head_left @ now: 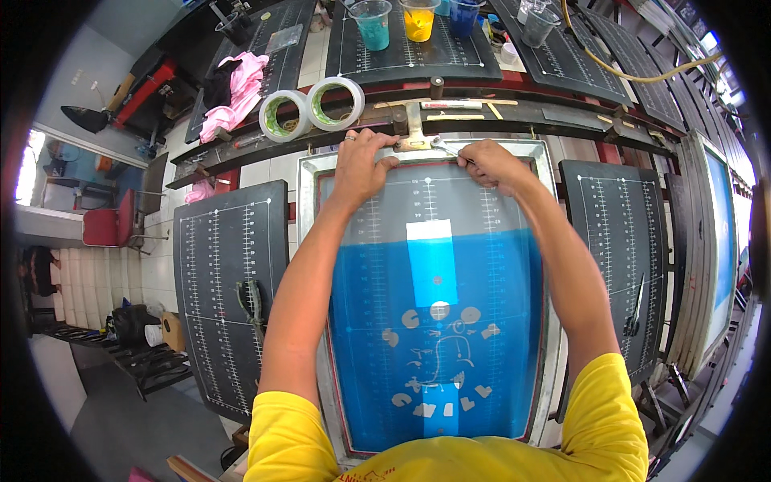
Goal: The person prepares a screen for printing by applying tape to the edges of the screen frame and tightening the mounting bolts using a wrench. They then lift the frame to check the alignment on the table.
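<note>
A screen printing frame (308, 241) with a metal rim lies in front of me. Its blue-coated mesh (502, 297) carries a ring of pale shapes around a line drawing. My left hand (361, 167) grips the rim's far edge, fingers over it and thumb on the near side, left of a metal hinge clamp (414, 127). Just right of that clamp, my right hand (491, 165) is closed round a small silver wrench (446, 148). The wrench's head is by the clamp, but whether it sits on a bolt is too small to tell.
Two tape rolls (336, 104) and a marker (451, 104) lie on the rail behind the frame. Cups of teal (373, 28), yellow (418, 22) and blue ink stand farther back. Dark ruled boards flank the frame, with scissors (637, 309) on the right one. Pink cloth (241, 84) lies far left.
</note>
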`<state>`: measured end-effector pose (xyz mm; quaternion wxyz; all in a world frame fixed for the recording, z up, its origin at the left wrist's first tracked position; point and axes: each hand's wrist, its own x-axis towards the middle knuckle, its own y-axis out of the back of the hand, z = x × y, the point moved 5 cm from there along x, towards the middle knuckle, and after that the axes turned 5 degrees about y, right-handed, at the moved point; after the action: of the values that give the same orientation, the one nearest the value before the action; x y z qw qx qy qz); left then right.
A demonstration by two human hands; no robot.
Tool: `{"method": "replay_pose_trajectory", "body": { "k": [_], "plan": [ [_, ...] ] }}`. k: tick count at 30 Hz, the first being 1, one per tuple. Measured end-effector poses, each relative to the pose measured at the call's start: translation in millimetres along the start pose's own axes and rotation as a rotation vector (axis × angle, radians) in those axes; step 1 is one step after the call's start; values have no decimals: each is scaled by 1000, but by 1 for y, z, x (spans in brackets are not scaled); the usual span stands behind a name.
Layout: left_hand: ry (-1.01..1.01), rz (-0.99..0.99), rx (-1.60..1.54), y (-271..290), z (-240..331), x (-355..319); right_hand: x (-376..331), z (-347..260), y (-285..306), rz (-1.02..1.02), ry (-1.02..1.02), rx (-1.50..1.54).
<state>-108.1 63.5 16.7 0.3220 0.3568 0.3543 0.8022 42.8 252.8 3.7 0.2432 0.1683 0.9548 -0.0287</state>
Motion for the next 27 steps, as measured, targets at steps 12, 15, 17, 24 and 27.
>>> {"method": "replay_pose_trajectory", "body": {
  "k": [12, 15, 17, 24, 27],
  "plan": [
    [23, -2, 7, -6, -3, 0, -15, 29, -65, 285, 51, 717],
    [-10, 22, 9, -5, -1, -1, -17, 32, -84, 371, 77, 804],
    [-9, 28, 6, -6, -2, -1, -15, 31, -92, 424, 104, 843],
    [-16, 18, -15, -4, -1, 2, -2, 31, -116, 501, 226, 955],
    [-44, 44, -20, 0, -1, 0, -8, 29, -111, 419, 164, 937]
  ]
}}
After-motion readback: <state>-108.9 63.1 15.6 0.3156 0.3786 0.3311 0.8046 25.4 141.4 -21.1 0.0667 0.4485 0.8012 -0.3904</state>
